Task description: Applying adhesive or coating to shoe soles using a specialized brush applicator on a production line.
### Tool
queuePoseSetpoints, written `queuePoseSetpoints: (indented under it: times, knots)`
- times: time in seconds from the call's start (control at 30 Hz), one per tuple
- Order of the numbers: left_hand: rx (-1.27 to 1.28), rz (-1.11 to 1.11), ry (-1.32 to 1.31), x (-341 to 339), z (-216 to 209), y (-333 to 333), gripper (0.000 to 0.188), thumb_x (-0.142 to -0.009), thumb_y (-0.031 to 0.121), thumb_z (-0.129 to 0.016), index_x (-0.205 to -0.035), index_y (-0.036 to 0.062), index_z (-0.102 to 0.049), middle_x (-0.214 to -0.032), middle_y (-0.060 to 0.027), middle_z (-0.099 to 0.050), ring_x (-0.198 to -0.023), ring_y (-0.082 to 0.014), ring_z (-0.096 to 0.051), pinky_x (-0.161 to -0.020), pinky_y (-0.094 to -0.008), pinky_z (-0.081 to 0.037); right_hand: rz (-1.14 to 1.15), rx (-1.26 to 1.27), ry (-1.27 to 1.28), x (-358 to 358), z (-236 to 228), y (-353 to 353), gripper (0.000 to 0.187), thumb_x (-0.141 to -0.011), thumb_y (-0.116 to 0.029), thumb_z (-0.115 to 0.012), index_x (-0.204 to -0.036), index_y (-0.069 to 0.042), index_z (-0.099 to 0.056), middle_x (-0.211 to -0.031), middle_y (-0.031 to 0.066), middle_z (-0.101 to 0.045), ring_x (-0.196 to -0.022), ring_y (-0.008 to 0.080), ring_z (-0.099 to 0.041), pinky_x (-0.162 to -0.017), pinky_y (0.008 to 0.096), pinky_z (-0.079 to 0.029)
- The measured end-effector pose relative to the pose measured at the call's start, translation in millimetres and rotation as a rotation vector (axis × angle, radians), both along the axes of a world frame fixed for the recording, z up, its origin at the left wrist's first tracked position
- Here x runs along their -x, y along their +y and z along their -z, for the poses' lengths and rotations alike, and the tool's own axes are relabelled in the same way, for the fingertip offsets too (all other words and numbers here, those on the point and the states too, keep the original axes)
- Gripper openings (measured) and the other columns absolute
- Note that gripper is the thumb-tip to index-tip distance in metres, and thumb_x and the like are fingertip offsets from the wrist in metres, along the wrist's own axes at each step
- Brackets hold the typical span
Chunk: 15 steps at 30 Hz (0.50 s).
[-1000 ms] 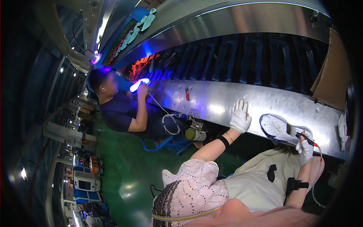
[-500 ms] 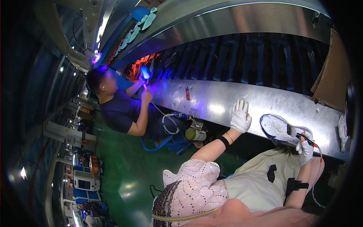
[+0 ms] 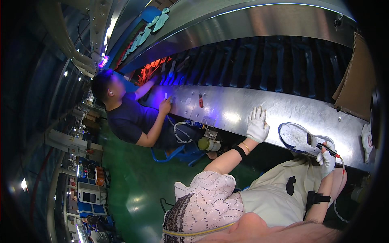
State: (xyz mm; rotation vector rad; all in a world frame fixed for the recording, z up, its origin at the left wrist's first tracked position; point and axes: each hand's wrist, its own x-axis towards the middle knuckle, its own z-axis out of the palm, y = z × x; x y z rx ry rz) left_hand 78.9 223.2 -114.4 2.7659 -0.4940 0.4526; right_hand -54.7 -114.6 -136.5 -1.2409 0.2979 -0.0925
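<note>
My left hand [image 3: 257, 124], in a white glove, lies flat on the metal ledge [image 3: 227, 105] with its fingers stretched out and nothing in them. My right hand [image 3: 327, 161], gloved too with some fingertips bare, is closed round a brush [image 3: 332, 152] with a black handle and a red end, from which a thin cord runs down. The brush's pale head is over the near right side of an oval, blue-rimmed dish [image 3: 279, 130]. White, fluffy-looking material [image 3: 295, 134] fills the dish; whether the bristles touch it I cannot tell.
Beyond the ledge runs a line of dark, glossy long shapes [image 3: 265, 67]. Red-handled pliers [image 3: 201, 100] lie on the ledge. A cardboard sheet [image 3: 355, 77] stands at the right, above a white glove [image 3: 367, 142]. A co-worker [image 3: 129, 115] sits at the left.
The co-worker has put down the glowing blue piece, reaches one hand toward the line, and has moved the other hand right and lower. My hands have not visibly moved.
</note>
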Motion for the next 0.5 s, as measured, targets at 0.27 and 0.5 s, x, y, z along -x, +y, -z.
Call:
queuePoseSetpoints:
  times: [0.27,0.5]
  knots:
    - [-0.006,-0.002,0.003,0.1,-1.4,0.9,0.054,-0.071,0.016,-0.049,-0.121,-0.0043,-0.048,-0.133,-0.026,-0.037,-0.125,-0.0417,-0.032,-0.106,-0.0474,-0.022,-0.049,-0.035,0.001,1.0,-0.7,-4.4,0.026,-0.085,-0.017,-0.058,-0.108,-0.004,-0.053,-0.073,0.0051,-0.061,-0.042,0.0069,-0.048,-0.035,0.0163,-0.031]
    - [0.002,-0.001,0.0,0.6,-0.6,0.8,0.053,-0.071,0.015,-0.049,-0.12,-0.0047,-0.048,-0.133,-0.0257,-0.037,-0.126,-0.0412,-0.031,-0.106,-0.0469,-0.022,0.021,-0.001,-0.016,0.6,3.6,1.8,0.027,-0.086,-0.021,-0.058,-0.108,-0.006,-0.053,-0.058,0.0001,-0.054,-0.037,0.0048,-0.043,-0.032,0.0159,-0.027]
